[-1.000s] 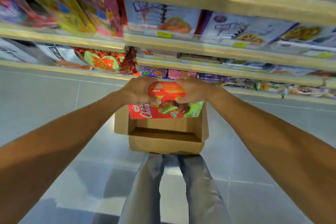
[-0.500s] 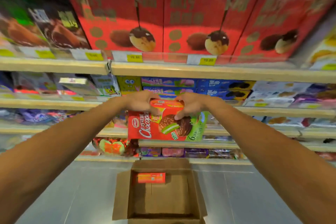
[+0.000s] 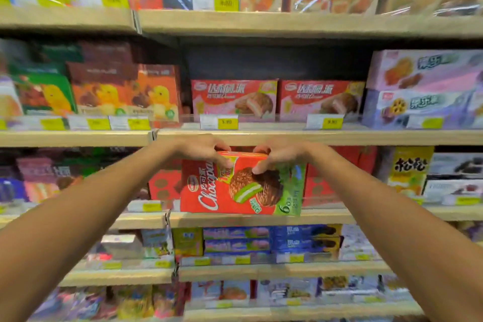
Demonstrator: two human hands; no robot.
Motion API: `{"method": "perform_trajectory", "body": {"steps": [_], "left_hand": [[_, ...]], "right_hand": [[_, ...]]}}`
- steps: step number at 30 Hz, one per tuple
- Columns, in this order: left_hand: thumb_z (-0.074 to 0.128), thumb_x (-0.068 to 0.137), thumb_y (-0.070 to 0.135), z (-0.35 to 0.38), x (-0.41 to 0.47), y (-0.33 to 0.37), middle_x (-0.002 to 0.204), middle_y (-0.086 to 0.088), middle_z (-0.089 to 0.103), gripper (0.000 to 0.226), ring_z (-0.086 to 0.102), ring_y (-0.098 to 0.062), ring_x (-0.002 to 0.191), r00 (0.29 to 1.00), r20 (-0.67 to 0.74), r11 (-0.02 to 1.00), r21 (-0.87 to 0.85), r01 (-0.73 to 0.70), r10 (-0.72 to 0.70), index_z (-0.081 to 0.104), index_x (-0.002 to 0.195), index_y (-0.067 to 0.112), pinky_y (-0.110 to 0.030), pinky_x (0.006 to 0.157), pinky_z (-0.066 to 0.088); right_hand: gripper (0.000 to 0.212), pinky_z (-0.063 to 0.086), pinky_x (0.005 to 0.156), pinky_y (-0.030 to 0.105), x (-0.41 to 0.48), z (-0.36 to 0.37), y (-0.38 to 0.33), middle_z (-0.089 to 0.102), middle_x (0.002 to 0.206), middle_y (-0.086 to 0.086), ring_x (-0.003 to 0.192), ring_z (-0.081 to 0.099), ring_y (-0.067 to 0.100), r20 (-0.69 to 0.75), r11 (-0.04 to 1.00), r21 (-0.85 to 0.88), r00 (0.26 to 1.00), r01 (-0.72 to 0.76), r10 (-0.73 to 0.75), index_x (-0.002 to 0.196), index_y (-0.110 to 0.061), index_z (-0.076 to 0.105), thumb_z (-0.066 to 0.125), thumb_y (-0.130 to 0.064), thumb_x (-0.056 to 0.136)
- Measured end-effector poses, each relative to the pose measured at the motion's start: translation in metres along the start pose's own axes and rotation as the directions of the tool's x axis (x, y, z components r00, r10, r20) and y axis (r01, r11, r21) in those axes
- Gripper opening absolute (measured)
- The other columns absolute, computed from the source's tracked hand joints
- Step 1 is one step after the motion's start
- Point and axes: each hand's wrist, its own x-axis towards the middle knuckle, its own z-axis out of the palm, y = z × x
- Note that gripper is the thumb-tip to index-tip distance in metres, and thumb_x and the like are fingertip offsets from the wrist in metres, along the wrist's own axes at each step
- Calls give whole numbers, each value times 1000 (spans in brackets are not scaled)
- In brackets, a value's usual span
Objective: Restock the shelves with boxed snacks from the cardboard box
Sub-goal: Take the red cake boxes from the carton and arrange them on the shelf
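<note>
1. Snack box (image 3: 243, 188), red with a green corner and a round chocolate pie on it, hung in the air near the middle of the view, in front of the shelves.
2. At 11 o'clock on it the left hand (image 3: 201, 150) gripped the top edge. At 1 o'clock the right hand (image 3: 279, 155) did the same. Both had fingers curled over the top. Nothing held the bottom.
3. I think it could swing or slip out and fall, because only its top was held.
4. A shelf plank (image 3: 339, 137) ran just above the hands, at 12 o'clock. A lift straight up could bump the knuckles or the box top on it.
5. On that plank stood two red and pink boxes (image 3: 234, 99), with a dark gap above them. If the snack box was pushed in there too hard, it might shove them back or tip them. It could also scrape a yellow price tag (image 3: 227, 123).
6. The place was a shop. Pale wood-look shelves ran in many rows from 9 o'clock to 3 o'clock, all full.
7. Duck boxes (image 3: 156, 94) sat at 10 o'clock, purple boxes (image 3: 423, 89) at 2 o'clock and blue boxes (image 3: 305, 239) at 6 o'clock.
8. The edges looked blurry. The cardboard box could not be seen.
</note>
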Motion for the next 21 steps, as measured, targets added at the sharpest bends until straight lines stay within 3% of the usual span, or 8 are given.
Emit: {"method": "perform_trajectory", "body": {"steps": [4, 8, 11, 13, 15, 19, 21], "left_hand": [[65, 83, 48, -42, -11, 32, 113, 3, 66, 48, 64, -7, 91, 996, -79, 983, 181, -31, 46, 57, 121, 20, -28, 86, 52], [67, 82, 46, -72, -23, 59, 112, 1, 65, 50, 65, -12, 92, 969, -214, 964, 260, -62, 120, 55, 123, 19, -28, 82, 52], [68, 79, 48, -95, -33, 77, 115, 3, 59, 59, 59, -12, 97, 911, -358, 916, 398, -50, 205, 50, 127, 19, -29, 84, 50], [64, 76, 57, -107, -37, 85, 114, 5, 55, 67, 51, -12, 101, 843, -428, 793, 609, 3, 326, 46, 129, 20, -28, 86, 43], [58, 71, 62, -113, -37, 87, 118, 3, 55, 73, 49, -15, 105, 754, -450, 639, 767, 53, 477, 45, 129, 20, -30, 88, 36], [67, 70, 59, -101, -31, 73, 119, -5, 58, 75, 56, -24, 105, 611, -371, 327, 926, 187, 699, 45, 126, 14, -36, 88, 37], [72, 68, 54, -91, -26, 65, 116, -8, 61, 74, 58, -26, 102, 521, -334, 257, 942, 216, 786, 44, 123, 12, -35, 87, 34]], "right_hand": [[50, 43, 72, 23, -16, -40, -24, 59, 100, -12, 90, 58, 11, -158, 986, -146, 981, 85, -108, 115, -19, 61, 74, -45, 75], [36, 41, 64, 17, -31, -76, -42, 58, 89, -21, 81, 59, 2, -235, 973, -178, 954, 145, -185, 104, -32, 59, 75, -43, 74], [54, 44, 71, 18, -37, -102, -52, 57, 99, -17, 88, 57, 1, -292, 964, -194, 927, 183, -235, 117, -29, 51, 75, -46, 73], [63, 43, 77, 20, -41, -114, -57, 54, 105, -16, 93, 56, 2, -329, 958, -191, 906, 214, -268, 127, -28, 45, 74, -48, 74], [58, 43, 77, 18, -43, -123, -59, 55, 104, -17, 92, 56, 1, -355, 950, -189, 884, 249, -303, 126, -28, 46, 71, -47, 77], [42, 45, 76, 22, -35, -129, -46, 64, 104, -10, 91, 61, 5, -418, 956, -136, 860, 259, -292, 115, -26, 62, 55, -56, 86], [38, 44, 75, 20, -29, -126, -36, 65, 106, -6, 90, 60, 4, -435, 953, -59, 852, 298, -293, 112, -23, 64, 49, -52, 91]]}}
